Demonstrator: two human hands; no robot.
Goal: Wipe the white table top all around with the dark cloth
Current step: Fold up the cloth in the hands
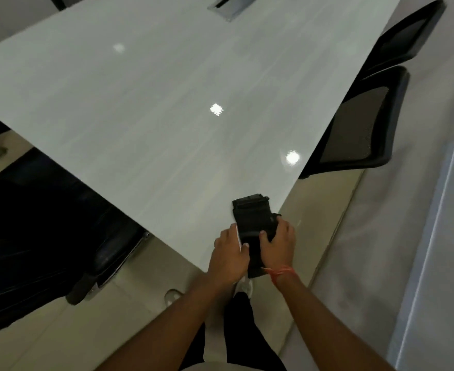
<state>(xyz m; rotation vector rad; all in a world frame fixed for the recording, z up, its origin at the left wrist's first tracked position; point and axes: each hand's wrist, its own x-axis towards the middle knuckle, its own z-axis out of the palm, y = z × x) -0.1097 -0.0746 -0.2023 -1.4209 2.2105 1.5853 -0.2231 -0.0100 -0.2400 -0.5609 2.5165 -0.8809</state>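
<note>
Head view: dark cloth [252, 223], folded long, held over near corner of white table [140, 116]. Long axis runs from hands out toward table middle. Left hand [230, 254] and right hand [279, 243] both grip near end, side by side, equally close. Far end lies toward unwiped top ahead; chairs [359, 124] along right edge.

The dark cloth [252, 223] is black and folded into a long strip. Its far end lies flat near the close corner of the tabletop [145, 108]. Its near end hangs past the edge. The tabletop is white, long and shiny, with 3 bright light spots on it.
</note>
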